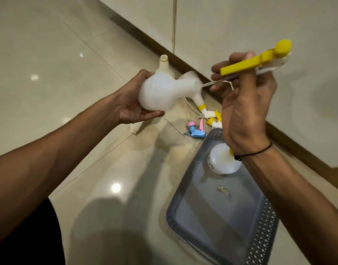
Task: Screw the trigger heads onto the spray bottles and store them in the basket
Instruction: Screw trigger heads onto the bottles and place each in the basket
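Note:
My left hand [133,104] grips a round white spray bottle [164,90] on its side, neck pointing right. My right hand [244,104] holds a yellow trigger head [259,60] just right of that neck, and its thin dip tube [212,84] reaches into the bottle's mouth. A grey perforated basket [259,236] lies on the floor at lower right, holding one white bottle [223,159] with a yellow head, partly hidden by my right wrist. Behind the held bottle, another white bottle [197,96] with a yellow collar lies on the floor.
An open white bottle [164,64] stands near the wall and another [134,128] lies under my left hand. A blue-and-pink trigger head [195,131] and yellow trigger heads [214,117] lie by the basket's far end. A brown skirting board [183,62] and white wall border the glossy tiled floor.

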`<state>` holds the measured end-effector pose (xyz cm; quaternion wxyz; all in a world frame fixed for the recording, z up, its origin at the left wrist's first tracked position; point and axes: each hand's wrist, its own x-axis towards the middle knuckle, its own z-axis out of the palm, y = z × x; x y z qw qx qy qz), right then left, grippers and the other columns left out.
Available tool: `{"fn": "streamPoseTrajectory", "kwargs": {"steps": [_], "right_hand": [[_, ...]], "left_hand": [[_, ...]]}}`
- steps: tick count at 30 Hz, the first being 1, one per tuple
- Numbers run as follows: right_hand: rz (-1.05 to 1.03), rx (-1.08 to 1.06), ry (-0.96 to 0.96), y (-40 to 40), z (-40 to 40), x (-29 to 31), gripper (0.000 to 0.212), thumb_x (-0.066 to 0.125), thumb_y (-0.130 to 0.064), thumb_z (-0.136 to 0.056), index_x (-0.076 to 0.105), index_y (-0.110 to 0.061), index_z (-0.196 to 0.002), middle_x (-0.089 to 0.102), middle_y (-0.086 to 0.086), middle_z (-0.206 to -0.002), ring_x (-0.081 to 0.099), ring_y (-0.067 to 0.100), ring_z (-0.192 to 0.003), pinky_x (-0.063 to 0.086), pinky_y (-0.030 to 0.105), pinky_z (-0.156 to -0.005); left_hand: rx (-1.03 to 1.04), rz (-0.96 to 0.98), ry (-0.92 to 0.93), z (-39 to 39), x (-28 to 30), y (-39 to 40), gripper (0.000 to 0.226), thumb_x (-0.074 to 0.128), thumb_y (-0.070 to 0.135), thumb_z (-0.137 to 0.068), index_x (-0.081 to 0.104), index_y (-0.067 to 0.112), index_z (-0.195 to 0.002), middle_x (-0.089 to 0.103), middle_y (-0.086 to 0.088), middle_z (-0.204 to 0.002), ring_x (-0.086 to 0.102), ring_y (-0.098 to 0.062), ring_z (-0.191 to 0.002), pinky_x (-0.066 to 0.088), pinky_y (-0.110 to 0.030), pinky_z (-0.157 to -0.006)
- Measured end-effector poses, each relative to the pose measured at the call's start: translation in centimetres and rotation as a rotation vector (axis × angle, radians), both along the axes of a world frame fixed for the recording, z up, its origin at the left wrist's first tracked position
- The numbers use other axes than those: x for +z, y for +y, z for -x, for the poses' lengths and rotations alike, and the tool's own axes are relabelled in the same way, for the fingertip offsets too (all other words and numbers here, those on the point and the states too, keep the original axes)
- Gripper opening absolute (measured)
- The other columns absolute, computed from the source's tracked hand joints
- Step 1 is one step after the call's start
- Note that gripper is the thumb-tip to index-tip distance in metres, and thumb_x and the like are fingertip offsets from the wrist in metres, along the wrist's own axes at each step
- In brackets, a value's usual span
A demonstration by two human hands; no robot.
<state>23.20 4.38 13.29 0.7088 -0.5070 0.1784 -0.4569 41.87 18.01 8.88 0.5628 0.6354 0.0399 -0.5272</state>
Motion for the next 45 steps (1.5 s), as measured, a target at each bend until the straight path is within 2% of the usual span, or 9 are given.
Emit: {"fn": "streamPoseTrajectory", "kwargs": {"steps": [7, 11, 16, 24, 31, 34, 36, 41, 45], "right_hand": [[0.179, 0.023, 0.269, 3.2, -0.9, -4.0, 0.012, 0.053, -0.019, -0.1, 0.065, -0.02, -0.1, 0.074, -0.008, -0.089, 0.069, 0.025, -0.096, 0.056, 0.043, -0.096], [0.201, 0.018, 0.269, 2.6, -0.8, -4.7, 0.02, 0.062, -0.019, -0.097, 0.07, -0.001, -0.102, 0.072, -0.014, -0.078, 0.071, 0.015, -0.089, 0.059, 0.049, -0.095], [0.265, 0.021, 0.312, 1.7, -1.1, -4.0, 0.038, 0.065, -0.021, -0.097, 0.077, -0.051, -0.078, 0.075, -0.015, -0.076, 0.073, 0.039, -0.101, 0.058, 0.055, -0.094], [0.041, 0.03, 0.272, 1.3, -1.2, -4.3, 0.031, 0.053, -0.008, -0.107, 0.051, -0.003, -0.137, 0.067, -0.01, -0.105, 0.068, 0.015, -0.104, 0.062, 0.04, -0.086], [-0.106, -0.014, 0.257, 1.2, -0.8, -3.9, 0.031, 0.05, -0.013, -0.109, 0.059, 0.013, -0.122, 0.072, 0.028, -0.113, 0.071, 0.035, -0.103, 0.06, 0.05, -0.087], [-0.191, -0.051, 0.232, 1.0, -0.6, -3.8, 0.021, 0.054, -0.022, -0.108, 0.068, -0.007, -0.105, 0.071, 0.01, -0.104, 0.069, 0.025, -0.101, 0.062, 0.044, -0.065], [-0.266, -0.06, 0.241, 0.6, -0.5, -3.8, 0.02, 0.057, -0.03, -0.106, 0.066, -0.016, -0.096, 0.071, 0.009, -0.102, 0.069, 0.024, -0.1, 0.058, 0.033, -0.053], [-0.512, -0.017, 0.242, 0.0, -0.2, -4.4, 0.042, 0.062, -0.037, -0.102, 0.062, -0.002, -0.124, 0.073, 0.022, -0.118, 0.078, 0.027, -0.092, 0.062, 0.04, -0.066], [-0.584, 0.029, 0.247, -0.1, 0.1, -4.9, 0.05, 0.062, -0.037, -0.102, 0.059, -0.001, -0.136, 0.071, 0.023, -0.127, 0.077, 0.031, -0.098, 0.066, 0.041, -0.075]], "left_hand": [[-0.034, 0.078, 0.0, 1.2, 0.8, -0.9, 0.059, 0.065, 0.064, -0.09, 0.068, 0.021, -0.131, 0.079, -0.012, -0.104, 0.079, -0.033, -0.085, 0.067, -0.036, -0.062], [-0.066, 0.094, -0.007, 0.9, 0.6, -0.5, 0.067, 0.064, 0.064, -0.092, 0.064, 0.019, -0.142, 0.078, -0.015, -0.105, 0.079, -0.034, -0.081, 0.066, -0.033, -0.058], [-0.071, 0.086, 0.008, 0.9, 0.1, -0.3, 0.072, 0.064, 0.061, -0.093, 0.057, 0.021, -0.152, 0.074, -0.016, -0.109, 0.079, -0.035, -0.075, 0.065, -0.033, -0.055], [-0.082, 0.107, 0.05, 1.7, -0.4, -1.0, 0.073, 0.063, 0.062, -0.093, 0.058, 0.018, -0.15, 0.076, -0.016, -0.095, 0.075, -0.032, -0.068, 0.065, -0.031, -0.051], [-0.109, 0.223, 0.109, 1.9, -1.0, -1.1, 0.056, 0.067, 0.056, -0.094, 0.064, 0.019, -0.135, 0.08, -0.015, -0.102, 0.08, -0.036, -0.086, 0.067, -0.036, -0.061], [-0.157, 0.335, 0.097, 1.9, -1.0, -0.8, 0.057, 0.077, 0.048, -0.09, 0.062, 0.021, -0.138, 0.08, -0.013, -0.115, 0.08, -0.038, -0.104, 0.068, -0.037, -0.07], [-0.196, 0.397, -0.006, 1.8, -0.9, -0.7, 0.072, 0.091, 0.037, -0.076, 0.06, 0.027, -0.14, 0.076, -0.007, -0.128, 0.08, -0.032, -0.11, 0.068, -0.036, -0.075], [-0.392, 0.405, -0.584, 2.1, -0.9, -0.6, 0.093, 0.095, 0.016, -0.067, 0.047, 0.034, -0.145, 0.046, -0.001, -0.15, 0.061, -0.027, -0.134, 0.065, -0.048, -0.092], [-0.475, 0.373, -1.081, 2.3, -1.1, -0.7, 0.108, 0.098, 0.013, -0.071, 0.036, 0.025, -0.158, 0.044, 0.009, -0.155, 0.048, -0.009, -0.143, 0.062, -0.027, -0.094]]}}
